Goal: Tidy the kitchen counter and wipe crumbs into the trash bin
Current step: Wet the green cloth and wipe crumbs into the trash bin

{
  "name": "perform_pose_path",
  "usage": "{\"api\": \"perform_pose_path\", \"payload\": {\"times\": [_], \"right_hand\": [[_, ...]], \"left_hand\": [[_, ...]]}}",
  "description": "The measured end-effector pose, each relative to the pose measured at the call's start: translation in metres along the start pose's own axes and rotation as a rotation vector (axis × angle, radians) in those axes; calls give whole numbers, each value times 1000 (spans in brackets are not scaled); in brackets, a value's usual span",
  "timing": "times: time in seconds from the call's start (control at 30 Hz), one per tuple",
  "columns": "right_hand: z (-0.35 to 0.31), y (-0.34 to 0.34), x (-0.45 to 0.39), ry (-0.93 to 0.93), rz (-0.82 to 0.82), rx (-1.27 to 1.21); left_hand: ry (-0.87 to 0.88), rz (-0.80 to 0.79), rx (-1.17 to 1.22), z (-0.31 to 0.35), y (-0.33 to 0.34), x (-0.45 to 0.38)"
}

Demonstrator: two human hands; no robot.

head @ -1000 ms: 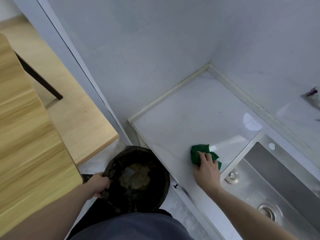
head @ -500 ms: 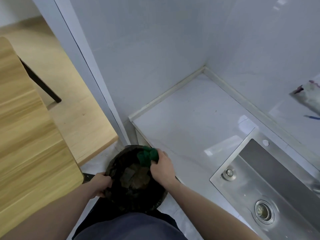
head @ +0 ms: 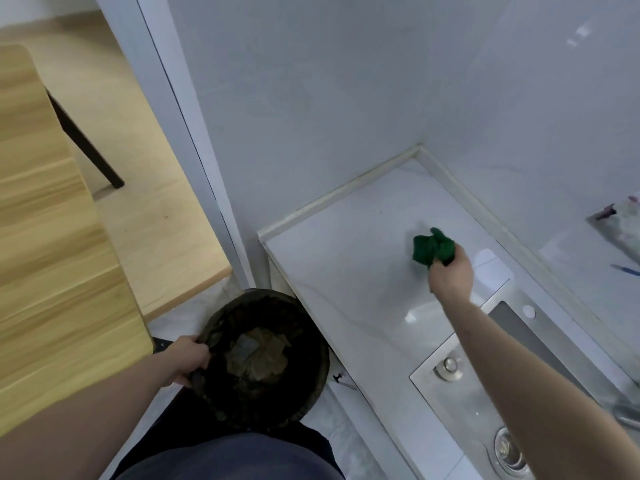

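Note:
My right hand (head: 450,275) grips a bunched green cloth (head: 431,249) over the middle of the white counter (head: 346,258), near the back wall. A round trash bin (head: 311,368) with a dark liner and brown scraps inside stands on the floor below the counter's left front edge. My left hand (head: 188,358) holds the bin's left rim with its fingers curled over it.
A steel sink (head: 460,393) with a drain (head: 509,448) lies to the right of the counter. A wooden table (head: 52,271) fills the left side, with a dark leg (head: 86,143) behind it. White walls close the counter's corner. A packet (head: 620,223) leans at the far right.
My right hand has carried the green cloth from over the trash bin back up onto the counter, farther toward the wall. My left hand stays on the bin rim.

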State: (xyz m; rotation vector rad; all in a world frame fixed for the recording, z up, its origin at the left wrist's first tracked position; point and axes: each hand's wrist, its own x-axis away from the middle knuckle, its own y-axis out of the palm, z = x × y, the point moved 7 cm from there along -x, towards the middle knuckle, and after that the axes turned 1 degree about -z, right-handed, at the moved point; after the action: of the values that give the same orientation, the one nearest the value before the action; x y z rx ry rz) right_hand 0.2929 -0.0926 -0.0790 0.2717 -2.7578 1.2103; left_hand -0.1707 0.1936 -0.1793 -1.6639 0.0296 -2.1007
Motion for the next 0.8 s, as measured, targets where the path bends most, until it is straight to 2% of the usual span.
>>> {"api": "perform_pose_path", "payload": {"times": [0.13, 0.37, 0.5, 0.7, 0.8], "right_hand": [[10, -4, -57, 49, 39, 99], [7, 27, -115, 36, -15, 164], [11, 44, -141, 10, -27, 142], [25, 76, -161, 39, -111, 235], [24, 86, -160, -16, -166, 286]], "left_hand": [[-15, 3, -23, 5, -6, -1], [-99, 54, -13, 2, -15, -20], [-141, 55, -13, 1, -18, -35], [-171, 62, -25, 2, -16, -48], [-173, 69, -28, 3, -15, -50]]}}
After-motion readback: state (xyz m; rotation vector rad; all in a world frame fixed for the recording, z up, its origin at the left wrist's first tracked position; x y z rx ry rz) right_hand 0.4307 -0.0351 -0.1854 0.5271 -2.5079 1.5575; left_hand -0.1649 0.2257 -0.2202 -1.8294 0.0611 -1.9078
